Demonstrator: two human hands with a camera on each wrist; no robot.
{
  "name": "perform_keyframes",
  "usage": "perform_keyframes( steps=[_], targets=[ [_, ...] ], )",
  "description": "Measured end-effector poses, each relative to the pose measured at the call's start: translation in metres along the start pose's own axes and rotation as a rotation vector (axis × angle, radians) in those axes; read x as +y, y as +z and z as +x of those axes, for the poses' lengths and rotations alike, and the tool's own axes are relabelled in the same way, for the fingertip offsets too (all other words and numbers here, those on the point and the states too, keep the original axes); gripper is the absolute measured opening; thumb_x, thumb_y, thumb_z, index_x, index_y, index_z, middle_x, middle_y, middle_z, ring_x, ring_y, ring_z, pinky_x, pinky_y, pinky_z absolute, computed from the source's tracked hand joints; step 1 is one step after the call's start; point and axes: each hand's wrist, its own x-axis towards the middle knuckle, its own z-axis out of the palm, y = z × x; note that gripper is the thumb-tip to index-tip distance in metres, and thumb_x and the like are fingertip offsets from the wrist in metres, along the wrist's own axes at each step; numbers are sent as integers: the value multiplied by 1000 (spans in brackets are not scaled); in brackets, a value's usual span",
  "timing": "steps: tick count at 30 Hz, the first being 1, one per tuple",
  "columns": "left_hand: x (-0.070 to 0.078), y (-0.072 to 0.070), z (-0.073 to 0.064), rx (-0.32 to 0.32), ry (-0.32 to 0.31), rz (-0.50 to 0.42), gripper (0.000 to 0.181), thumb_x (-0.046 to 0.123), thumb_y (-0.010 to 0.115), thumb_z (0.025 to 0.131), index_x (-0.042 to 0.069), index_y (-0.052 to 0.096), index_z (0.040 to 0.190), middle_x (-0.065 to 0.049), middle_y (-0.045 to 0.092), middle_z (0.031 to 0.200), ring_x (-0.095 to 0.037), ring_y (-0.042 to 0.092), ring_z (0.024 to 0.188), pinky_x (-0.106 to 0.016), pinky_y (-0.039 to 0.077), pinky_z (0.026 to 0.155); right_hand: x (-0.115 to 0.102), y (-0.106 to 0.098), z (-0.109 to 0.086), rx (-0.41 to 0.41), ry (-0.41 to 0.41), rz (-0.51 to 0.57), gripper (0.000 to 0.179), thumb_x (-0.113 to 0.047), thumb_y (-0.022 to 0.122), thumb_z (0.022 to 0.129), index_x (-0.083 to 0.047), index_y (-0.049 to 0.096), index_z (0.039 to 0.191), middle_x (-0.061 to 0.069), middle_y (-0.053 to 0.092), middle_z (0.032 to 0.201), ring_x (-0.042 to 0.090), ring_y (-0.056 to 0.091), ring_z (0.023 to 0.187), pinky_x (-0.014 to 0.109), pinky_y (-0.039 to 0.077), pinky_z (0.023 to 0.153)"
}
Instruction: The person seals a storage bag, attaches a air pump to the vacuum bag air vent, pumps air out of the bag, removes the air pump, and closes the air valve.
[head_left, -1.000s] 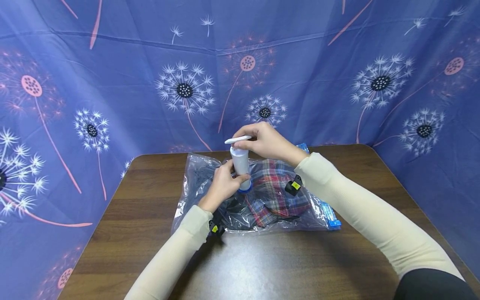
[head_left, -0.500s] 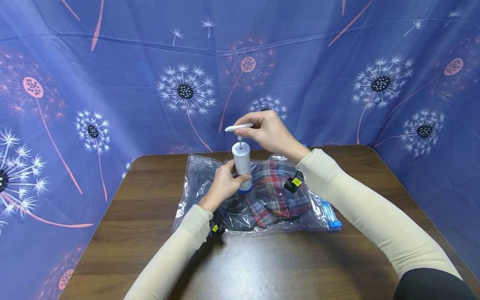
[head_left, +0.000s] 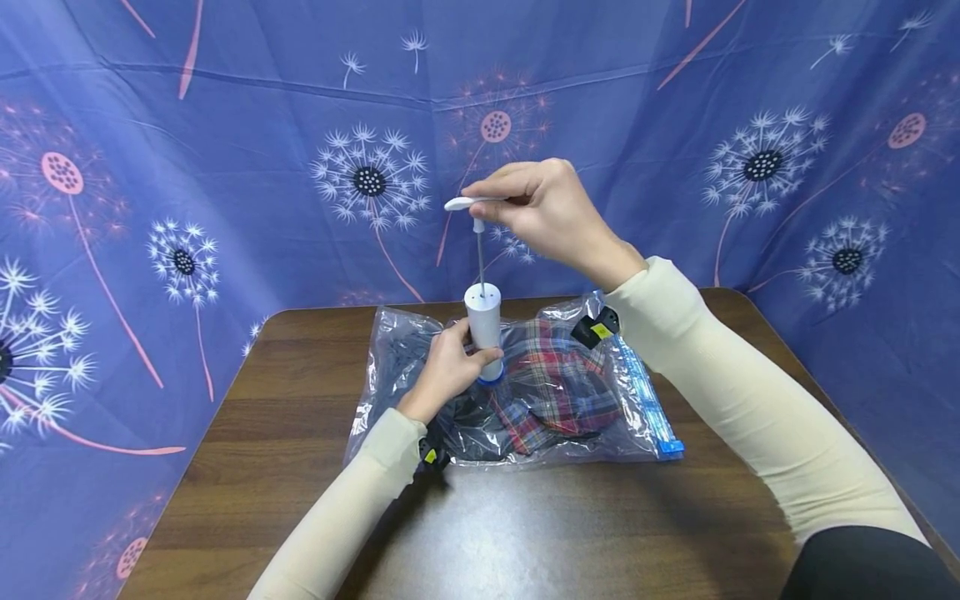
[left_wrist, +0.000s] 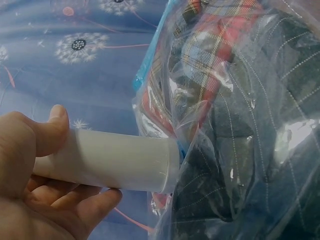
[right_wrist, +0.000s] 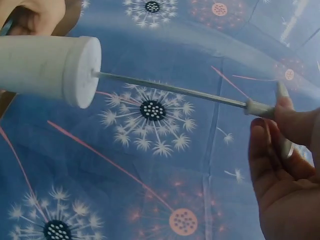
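Observation:
A white hand pump [head_left: 484, 321] stands upright on a clear plastic storage bag [head_left: 405, 350], its blue base ring [head_left: 491, 381] against the bag. My left hand [head_left: 450, 367] grips the pump's cylinder, thumb on one side and fingers on the other. Above it, my right hand [head_left: 551, 208] holds the white handle [head_left: 461, 203] between thumb and fingers. A long stretch of the thin metal rod [right_wrist: 175, 91] shows between the cylinder's top and the handle. Inside the bag lie a red and blue plaid garment [head_left: 558, 375] and a dark stitched garment [left_wrist: 250, 125].
The bag lies flat on a brown wooden table [head_left: 277, 433], its blue zip edge [head_left: 648, 400] on the right. A blue curtain with dandelion prints [head_left: 262, 167] hangs behind and at both sides. Each wrist wears a small black camera.
My right hand has risen with the handle, drawing the metal rod well out of the cylinder. My left hand stays in place around the pump.

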Motion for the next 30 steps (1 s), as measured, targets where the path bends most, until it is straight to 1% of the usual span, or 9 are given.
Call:
perform_keyframes(
  steps=[2, 4, 7, 9, 11, 16, 19, 24, 30],
  targets=[
    [0, 0, 0, 0, 3, 1, 48, 19, 83, 88, -1, 64, 127, -20, 72, 119, -32, 71, 110, -43, 61, 92, 1, 1, -3, -27, 10, -6, 17, -10, 77, 93, -11, 82, 109, 5, 79, 98, 12, 63, 67, 20, 42, 55],
    [-1, 0, 0, 2, 10, 4, 47, 18, 84, 88, 0, 65, 127, -19, 72, 118, -32, 72, 110, -43, 62, 91, 4, 4, -5, -63, 15, -17, 17, -7, 77, 92, -11, 82, 108, 4, 79, 96, 11, 63, 67, 20, 43, 55],
    [-1, 0, 1, 3, 14, 5, 47, 18, 84, 88, 0, 65, 126, -19, 73, 117, -32, 72, 109, -42, 61, 92, 11, 11, -10, -122, -1, -49, 19, -3, 75, 92, -10, 82, 109, 4, 79, 93, 11, 62, 65, 21, 42, 55],
    [-1, 0, 1, 3, 19, 3, 47, 18, 84, 88, 0, 65, 126, -19, 73, 117, -32, 72, 109, -42, 62, 91, 17, 16, -14, -156, -10, -73, 20, -2, 75, 92, -9, 82, 109, 5, 80, 95, 10, 65, 66, 21, 45, 56],
    [-2, 0, 1, 0, 20, 1, 46, 18, 84, 88, -1, 65, 126, -19, 73, 117, -31, 72, 109, -42, 61, 92, 23, 22, -19, -191, -12, -91, 19, -3, 74, 93, -7, 81, 110, 6, 80, 97, 12, 62, 62, 23, 45, 55],
    [-3, -1, 1, -3, 21, -9, 46, 18, 84, 88, -1, 65, 125, -19, 73, 117, -30, 72, 109, -41, 62, 91, 35, 36, -30, -295, 16, -116, 18, -7, 74, 95, -6, 79, 112, 8, 80, 106, 16, 73, 76, 27, 57, 66],
    [-3, -1, 1, 0, 26, -4, 46, 18, 84, 88, 0, 65, 125, -18, 73, 116, -30, 73, 108, -41, 62, 90, 38, 42, -34, -309, 36, -110, 17, -9, 74, 95, -7, 79, 111, 8, 79, 107, 16, 75, 86, 31, 61, 73],
    [-3, -1, 1, 12, 24, 8, 45, 17, 85, 87, 1, 65, 125, -18, 74, 116, -30, 73, 108, -42, 62, 90, 38, 43, -35, -314, 59, -118, 19, -11, 74, 95, -6, 78, 113, 9, 79, 108, 18, 75, 89, 34, 61, 76],
    [-4, 0, 2, 8, 18, 16, 48, 17, 84, 87, 0, 64, 127, -19, 73, 118, -32, 72, 110, -43, 61, 92, 39, 43, -37, -327, 85, -157, 20, -14, 72, 97, -6, 77, 115, 10, 79, 106, 18, 74, 83, 34, 60, 74]
  ],
)
